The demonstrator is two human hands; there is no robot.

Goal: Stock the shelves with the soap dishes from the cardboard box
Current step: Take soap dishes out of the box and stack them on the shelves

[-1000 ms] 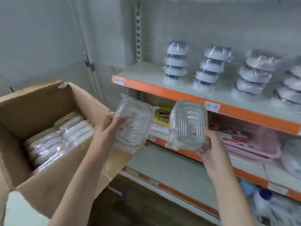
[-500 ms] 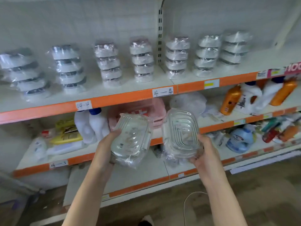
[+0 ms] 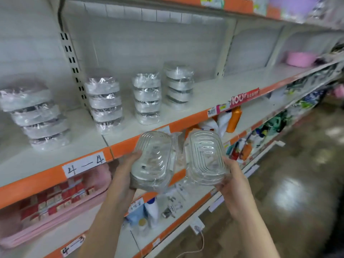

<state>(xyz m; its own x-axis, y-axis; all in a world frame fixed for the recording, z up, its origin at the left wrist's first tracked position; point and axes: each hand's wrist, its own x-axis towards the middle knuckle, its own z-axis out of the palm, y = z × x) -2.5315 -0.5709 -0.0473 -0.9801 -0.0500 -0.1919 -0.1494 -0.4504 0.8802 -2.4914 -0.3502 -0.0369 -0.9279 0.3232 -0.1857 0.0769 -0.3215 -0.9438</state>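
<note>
My left hand [image 3: 123, 175] holds a clear, ribbed soap dish in a plastic wrapper [image 3: 152, 159] from below and behind. A second clear soap dish [image 3: 205, 157] is gripped by my right hand [image 3: 232, 181]. Both dishes are held side by side in front of the orange edge of the white shelf [image 3: 214, 90]. On that shelf stand several stacks of wrapped soap dishes [image 3: 147, 98], left of bare shelf space. The cardboard box is out of view.
Lower shelves hold pink trays [image 3: 55, 211], an orange bottle [image 3: 234, 118] and other bottles. A pink basin [image 3: 299, 59] sits far right on the shelf. A labelled tag reads 4-4 [image 3: 84, 164]. Glossy floor runs along the right, with a white cable [image 3: 197, 244] lying on it.
My view has swung right, away from the cardboard box and along the shelves. Both hands have carried the two dishes along, closer to the shelf with the stacks.
</note>
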